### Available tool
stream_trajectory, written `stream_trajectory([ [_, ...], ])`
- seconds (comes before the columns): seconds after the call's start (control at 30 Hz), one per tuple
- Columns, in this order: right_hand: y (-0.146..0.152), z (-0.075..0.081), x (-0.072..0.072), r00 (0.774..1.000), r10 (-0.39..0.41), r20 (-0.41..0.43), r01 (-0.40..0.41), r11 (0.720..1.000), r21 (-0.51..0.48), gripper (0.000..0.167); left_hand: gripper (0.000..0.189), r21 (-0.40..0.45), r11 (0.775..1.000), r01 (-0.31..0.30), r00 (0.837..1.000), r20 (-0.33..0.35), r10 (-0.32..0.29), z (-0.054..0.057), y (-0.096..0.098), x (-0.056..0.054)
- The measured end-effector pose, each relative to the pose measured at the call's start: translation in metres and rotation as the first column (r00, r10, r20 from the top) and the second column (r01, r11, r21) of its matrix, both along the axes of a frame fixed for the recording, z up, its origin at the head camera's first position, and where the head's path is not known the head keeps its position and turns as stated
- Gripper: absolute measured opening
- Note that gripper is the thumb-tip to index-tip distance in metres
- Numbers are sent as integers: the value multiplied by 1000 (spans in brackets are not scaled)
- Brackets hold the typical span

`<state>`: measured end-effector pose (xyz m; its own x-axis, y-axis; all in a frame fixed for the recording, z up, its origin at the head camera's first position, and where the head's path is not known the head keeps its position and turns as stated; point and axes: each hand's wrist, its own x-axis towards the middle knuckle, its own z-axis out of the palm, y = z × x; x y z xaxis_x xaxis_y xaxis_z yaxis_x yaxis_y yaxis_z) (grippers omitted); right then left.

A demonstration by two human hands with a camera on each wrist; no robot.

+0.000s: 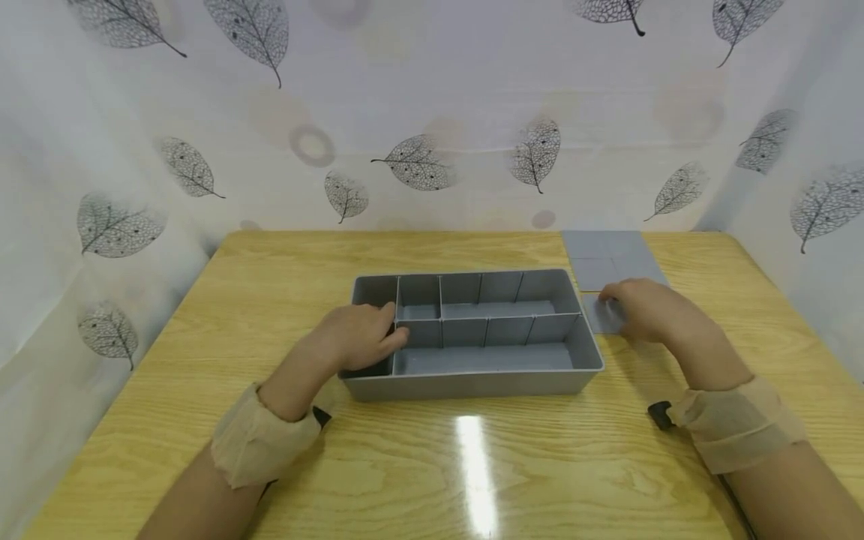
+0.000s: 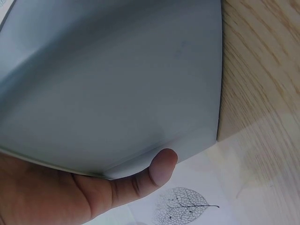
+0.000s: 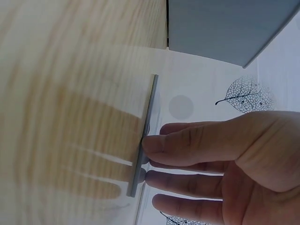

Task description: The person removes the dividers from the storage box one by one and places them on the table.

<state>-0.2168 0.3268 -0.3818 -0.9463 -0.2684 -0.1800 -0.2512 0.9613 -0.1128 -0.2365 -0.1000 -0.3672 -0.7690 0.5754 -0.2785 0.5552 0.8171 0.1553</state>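
Observation:
A grey divided box sits on the wooden table. My left hand holds it at its left end, thumb and index finger bent down by a divider. In the left wrist view one digit curls over the grey wall; the other fingers are hidden. To the right of the box, my right hand pinches a small, thin grey panel. The right wrist view shows this panel edge-on, with the thumb and fingertips against it.
More flat grey panels lie edge to edge behind the small one, at the back right of the table. A white curtain with leaf prints surrounds the back and sides. Thin dividers split the box into several compartments.

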Motion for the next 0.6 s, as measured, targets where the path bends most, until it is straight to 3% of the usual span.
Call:
stream_trajectory([
  [0.6, 4, 4, -1, 996, -79, 44, 80, 997, -9, 54, 46, 0, 1000, -2, 1000, -7, 2, -1, -1, 0],
])
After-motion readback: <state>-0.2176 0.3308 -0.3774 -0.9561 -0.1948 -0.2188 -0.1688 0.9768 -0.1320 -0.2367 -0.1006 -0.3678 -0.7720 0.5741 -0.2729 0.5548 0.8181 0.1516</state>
